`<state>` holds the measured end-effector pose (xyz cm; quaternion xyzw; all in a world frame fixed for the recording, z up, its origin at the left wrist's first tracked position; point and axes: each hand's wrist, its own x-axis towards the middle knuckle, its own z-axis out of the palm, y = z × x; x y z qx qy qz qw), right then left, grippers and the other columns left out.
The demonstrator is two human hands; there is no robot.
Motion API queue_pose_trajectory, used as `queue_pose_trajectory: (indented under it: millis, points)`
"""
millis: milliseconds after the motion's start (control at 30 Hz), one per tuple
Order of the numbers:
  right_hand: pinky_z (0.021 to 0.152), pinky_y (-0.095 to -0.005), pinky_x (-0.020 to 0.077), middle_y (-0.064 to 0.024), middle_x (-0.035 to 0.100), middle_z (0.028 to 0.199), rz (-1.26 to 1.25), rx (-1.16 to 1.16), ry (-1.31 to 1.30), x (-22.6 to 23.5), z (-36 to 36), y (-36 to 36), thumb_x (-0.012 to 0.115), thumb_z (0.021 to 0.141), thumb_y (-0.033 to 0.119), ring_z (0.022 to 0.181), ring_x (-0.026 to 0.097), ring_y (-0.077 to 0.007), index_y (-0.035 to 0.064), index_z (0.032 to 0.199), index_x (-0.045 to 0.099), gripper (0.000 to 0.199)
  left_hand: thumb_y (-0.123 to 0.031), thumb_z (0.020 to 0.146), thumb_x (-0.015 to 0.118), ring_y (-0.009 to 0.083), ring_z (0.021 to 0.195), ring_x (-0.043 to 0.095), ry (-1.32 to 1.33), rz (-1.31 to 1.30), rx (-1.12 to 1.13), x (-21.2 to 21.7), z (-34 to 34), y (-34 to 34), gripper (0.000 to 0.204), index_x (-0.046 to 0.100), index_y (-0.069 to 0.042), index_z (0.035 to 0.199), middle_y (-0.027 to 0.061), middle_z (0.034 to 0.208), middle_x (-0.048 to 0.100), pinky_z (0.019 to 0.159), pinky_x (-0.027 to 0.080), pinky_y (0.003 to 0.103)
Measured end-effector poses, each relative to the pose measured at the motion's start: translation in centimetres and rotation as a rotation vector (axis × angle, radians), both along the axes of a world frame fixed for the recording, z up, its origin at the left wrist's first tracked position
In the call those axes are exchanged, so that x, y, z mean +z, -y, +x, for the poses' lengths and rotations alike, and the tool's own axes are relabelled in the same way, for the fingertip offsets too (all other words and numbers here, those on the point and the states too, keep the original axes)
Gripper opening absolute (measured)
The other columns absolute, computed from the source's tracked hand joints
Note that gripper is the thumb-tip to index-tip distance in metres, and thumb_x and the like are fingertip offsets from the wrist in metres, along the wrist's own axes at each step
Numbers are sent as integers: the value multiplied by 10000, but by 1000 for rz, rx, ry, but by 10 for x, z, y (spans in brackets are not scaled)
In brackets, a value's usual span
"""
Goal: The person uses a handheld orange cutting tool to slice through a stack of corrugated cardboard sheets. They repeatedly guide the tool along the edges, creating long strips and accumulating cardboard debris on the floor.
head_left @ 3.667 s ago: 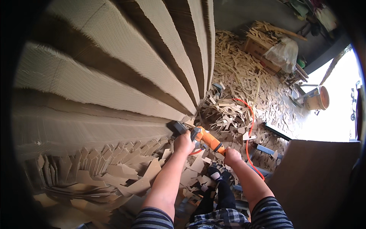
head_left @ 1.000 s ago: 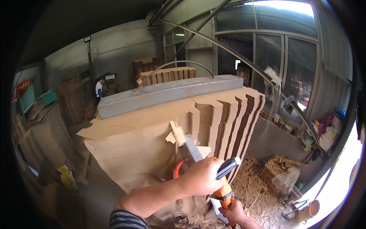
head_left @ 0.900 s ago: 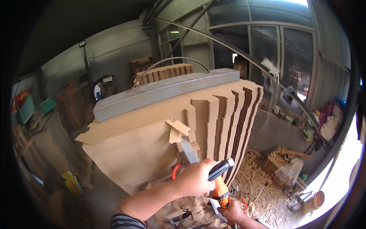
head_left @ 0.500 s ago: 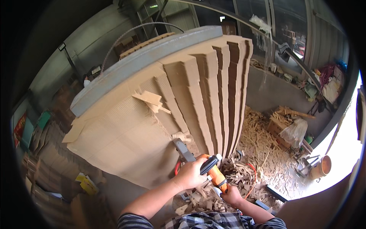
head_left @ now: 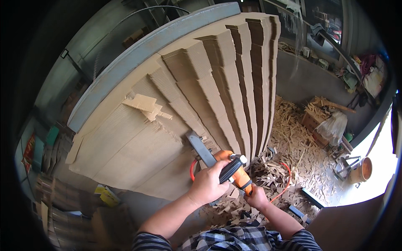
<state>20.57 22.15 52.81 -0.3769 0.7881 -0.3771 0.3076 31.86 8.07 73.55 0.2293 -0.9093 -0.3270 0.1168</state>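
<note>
Both my hands hold an orange power tool (head_left: 241, 177) with a long grey metal head (head_left: 200, 149). My left hand (head_left: 208, 184) is closed round its black side handle (head_left: 231, 169). Farther back, my right hand (head_left: 257, 198) wraps the tool's rear end. The metal head's tip meets the face of a tall stack of die-cut cardboard sheets (head_left: 138, 148), beside its stepped, notched edges. A torn cardboard scrap (head_left: 144, 103) sticks out from the stack above and left of the tip. Exactly how the tip touches the cardboard is hard to make out.
A curved grey beam (head_left: 146, 58) lies along the stack's top. Cardboard scraps (head_left: 289, 134) cover the floor, crossed by an orange-red hose (head_left: 289, 171). At right are a bucket (head_left: 361, 170) and a plastic bag (head_left: 333, 129); a yellow packet (head_left: 108, 195) lies at left.
My view has shifted, so the stack and beam appear higher in the picture. The tool's tip sits somewhat farther right of the torn scrap. Both hands keep their grip.
</note>
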Motion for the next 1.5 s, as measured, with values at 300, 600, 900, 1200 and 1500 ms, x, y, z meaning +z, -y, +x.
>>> queue_pose_trajectory:
  millis: [300, 600, 900, 1200, 1500]
  points:
    - [677, -437, 494, -220, 617, 749, 119, 67, -70, -87, -14, -16, 667, 648, 192, 741, 602, -392, -2, 902, 548, 341, -118, 707, 666, 347, 882, 621, 145, 101, 52, -96, -12, 1, 515, 442, -22, 1161, 200, 985, 616, 764, 499, 385]
    - [696, -446, 495, -218, 621, 777, 249, 64, -29, -171, -11, -5, 652, 653, 224, 758, 599, -394, 30, 929, 551, 352, -128, 688, 637, 351, 809, 629, 306, 169, 106, -169, -23, 12, 483, 444, -47, 1124, 194, 901, 622, 706, 503, 413]
    - [712, -430, 493, -173, 633, 799, 387, 39, -17, -221, -28, -14, 609, 675, 179, 792, 613, -346, 82, 948, 572, 292, -165, 661, 635, 359, 675, 614, 336, 133, 124, -275, -31, 14, 468, 472, -59, 1086, 181, 742, 613, 599, 490, 431]
    - [714, -436, 490, -178, 629, 785, 528, 27, 48, -303, -19, -23, 628, 652, 192, 788, 608, -357, 81, 941, 562, 317, -185, 656, 654, 332, 724, 634, 563, 151, 140, -355, -48, 31, 420, 525, -40, 1028, 174, 765, 634, 657, 509, 416]
    - [718, -431, 490, -173, 634, 808, 545, 20, 93, -362, -30, -25, 623, 669, 202, 803, 606, -361, 87, 935, 581, 293, -202, 660, 669, 334, 706, 623, 612, 163, 142, -425, -58, 26, 439, 497, -45, 1031, 162, 756, 619, 644, 497, 420]
